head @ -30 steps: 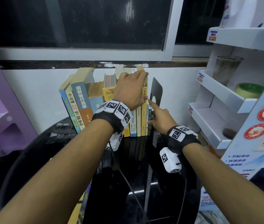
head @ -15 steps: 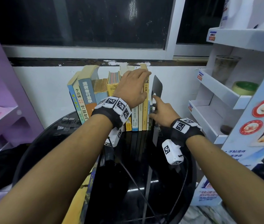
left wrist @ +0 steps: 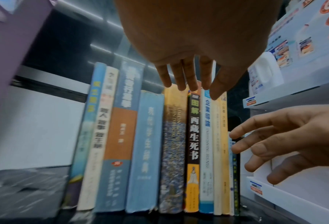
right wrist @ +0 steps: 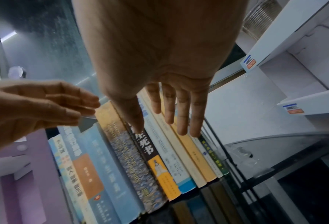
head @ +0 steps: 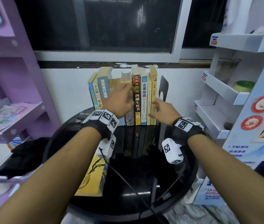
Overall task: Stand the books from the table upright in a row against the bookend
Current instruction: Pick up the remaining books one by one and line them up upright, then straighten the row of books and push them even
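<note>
A row of books (head: 137, 101) stands upright on the black round table (head: 136, 189), its right end against the black bookend (head: 164, 88). The leftmost books (head: 95, 92) lean slightly right. My left hand (head: 126, 97) hovers in front of the middle spines with relaxed, straight fingers (left wrist: 186, 78) and holds nothing. My right hand (head: 156, 107) is spread beside the rightmost thin books (right wrist: 207, 150), its fingers (right wrist: 180, 118) straight. Whether either hand touches the spines is unclear. A yellow book (head: 92, 177) lies flat on the near left of the table, partly under my left forearm.
A purple shelf unit (head: 14, 110) stands close on the left, and a white cardboard display rack (head: 217, 110) on the right, just past the bookend. The wall and a dark window are right behind the books. A black cable (head: 128, 183) crosses the table.
My left hand has come down off the tops of the books to the front of the spines. My right hand has drawn back from the bookend. The middle spines now show.
</note>
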`<state>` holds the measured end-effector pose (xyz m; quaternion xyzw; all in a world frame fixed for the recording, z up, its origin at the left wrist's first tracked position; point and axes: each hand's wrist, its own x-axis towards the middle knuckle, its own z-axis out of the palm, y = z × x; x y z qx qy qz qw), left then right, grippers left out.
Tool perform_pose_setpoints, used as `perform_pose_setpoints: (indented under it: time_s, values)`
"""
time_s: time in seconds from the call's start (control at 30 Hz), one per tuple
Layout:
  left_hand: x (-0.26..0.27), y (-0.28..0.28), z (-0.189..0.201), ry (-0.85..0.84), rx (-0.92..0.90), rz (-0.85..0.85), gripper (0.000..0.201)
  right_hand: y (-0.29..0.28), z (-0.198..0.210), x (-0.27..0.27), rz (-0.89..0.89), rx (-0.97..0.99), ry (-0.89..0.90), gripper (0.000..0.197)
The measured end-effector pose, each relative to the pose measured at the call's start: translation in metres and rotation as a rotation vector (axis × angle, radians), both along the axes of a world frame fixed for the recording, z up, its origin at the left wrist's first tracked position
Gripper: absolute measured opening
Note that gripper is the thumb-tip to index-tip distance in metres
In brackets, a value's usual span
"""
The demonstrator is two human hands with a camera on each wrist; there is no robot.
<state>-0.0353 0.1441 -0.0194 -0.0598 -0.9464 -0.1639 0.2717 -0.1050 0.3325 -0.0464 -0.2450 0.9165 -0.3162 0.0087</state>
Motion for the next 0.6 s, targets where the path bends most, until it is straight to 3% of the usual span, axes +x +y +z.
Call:
perform_pose_setpoints:
  time_s: [0.3,0.43,0.6]
  values:
    - [0.060,-0.061,-0.037,-0.405,0.124,0.207,0.048,-0.060,-0.009,0.041,0.196,0.216,-0.146,0.068]
    - [0.082,-0.074,-0.048,-0.552,0.208,0.213,0.047,-0.087,-0.015,0.059,0.283,0.338,-0.211,0.075]
    - [0.095,-0.093,-0.064,-0.812,0.323,0.301,0.073,-0.111,-0.023,0.077,0.327,0.429,-0.214,0.082]
